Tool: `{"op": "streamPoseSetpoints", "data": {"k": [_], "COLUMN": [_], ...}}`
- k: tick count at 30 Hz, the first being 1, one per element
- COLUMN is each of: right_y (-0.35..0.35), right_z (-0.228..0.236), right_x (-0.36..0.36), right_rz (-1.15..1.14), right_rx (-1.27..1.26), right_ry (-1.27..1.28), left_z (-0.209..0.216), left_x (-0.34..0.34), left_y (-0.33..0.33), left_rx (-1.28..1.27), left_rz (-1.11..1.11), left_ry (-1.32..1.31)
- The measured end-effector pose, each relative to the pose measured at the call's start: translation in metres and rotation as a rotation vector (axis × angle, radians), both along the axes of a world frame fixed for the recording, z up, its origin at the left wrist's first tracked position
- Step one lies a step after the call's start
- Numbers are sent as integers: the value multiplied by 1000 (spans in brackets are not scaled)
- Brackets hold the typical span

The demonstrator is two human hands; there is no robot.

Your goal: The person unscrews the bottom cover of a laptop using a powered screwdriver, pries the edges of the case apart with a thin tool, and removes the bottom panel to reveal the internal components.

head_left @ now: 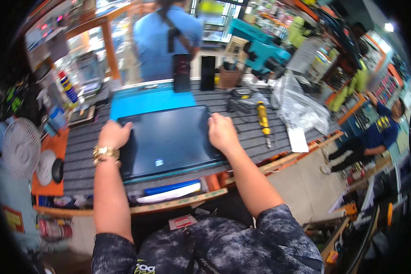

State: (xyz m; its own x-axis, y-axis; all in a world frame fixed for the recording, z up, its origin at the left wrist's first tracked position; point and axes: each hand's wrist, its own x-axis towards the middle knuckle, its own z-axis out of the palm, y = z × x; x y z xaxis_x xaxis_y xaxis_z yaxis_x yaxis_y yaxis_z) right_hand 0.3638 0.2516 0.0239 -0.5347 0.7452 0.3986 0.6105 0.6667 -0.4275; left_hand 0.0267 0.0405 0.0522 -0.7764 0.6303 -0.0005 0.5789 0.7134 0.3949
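On the grey striped table [87, 155], nearest the person, a flat dark laptop [169, 141] sits between both hands, its far edge overlapping a bright blue mat [146, 101]; can't tell if it's fully resting or slightly raised. Left hand [114, 134] grip pinches the laptop's left edge near the far corner, thumb on top, and right hand [222, 131] grip pinches the right edge, fingers curled, undersides hidden. Right of the laptop: yellow-handled screwdriver [263, 118], then crumpled clear plastic wrap [299, 107]; white fan [21, 147] far left.
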Motion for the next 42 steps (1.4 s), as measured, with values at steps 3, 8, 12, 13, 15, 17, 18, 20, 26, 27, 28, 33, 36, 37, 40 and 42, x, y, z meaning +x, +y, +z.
{"op": "streamPoseSetpoints", "data": {"k": [3, 8, 12, 13, 15, 17, 18, 20, 26, 27, 28, 33, 36, 37, 40, 42], "right_y": [5, -3, 2, 5, 10, 12, 6, -1, -50, -57, -60, -69, -59, -51, -40, -48], "right_z": [-7, -6, -12, -15, -20, -23, -16, -10, 30, 32, 31, 42, 40, 35, 21, 21], "right_x": [3, 1, 5, 6, 7, 11, 11, 17, 37, 43, 52, 82, 108, 121, 154, 167], "right_rz": [-56, -16, -33, -28, 16, 48, 45, 79, 425, 454, 459, 554, 464, 460, 248, 247], "right_rx": [-91, -195, -226, -225, -285, -324, -310, -339, -264, -189, -158, -300, -472, -465, -782, -788], "right_ry": [107, 305, 421, 425, 550, 619, 691, 804, 1085, 1061, 1010, 1091, 1073, 1073, 922, 954], "left_z": [10, 12, 15, 13, 7, -1, 2, 3, 46, 51, 56, 70, 90, 96, 114, 120], "left_x": [8, 1, -1, -2, -6, -11, -12, -8, 19, 27, 37, 62, 75, 77, 88, 99], "left_y": [7, -8, -10, -9, -9, -6, -6, -5, -25, -30, -35, -50, -70, -74, -87, -88], "left_rx": [11, 33, 61, 80, 151, 220, 321, 555, 1154, 1235, 1225, 1351, 1047, 1053, 794, 753], "left_rz": [25, 30, 53, 67, 81, 94, 70, 58, -9, -58, -33, -135, -326, -330, -403, -456], "left_ry": [-50, -114, -183, -206, -177, -149, -95, 69, 206, 211, 262, 516, 640, 637, 900, 919]}}
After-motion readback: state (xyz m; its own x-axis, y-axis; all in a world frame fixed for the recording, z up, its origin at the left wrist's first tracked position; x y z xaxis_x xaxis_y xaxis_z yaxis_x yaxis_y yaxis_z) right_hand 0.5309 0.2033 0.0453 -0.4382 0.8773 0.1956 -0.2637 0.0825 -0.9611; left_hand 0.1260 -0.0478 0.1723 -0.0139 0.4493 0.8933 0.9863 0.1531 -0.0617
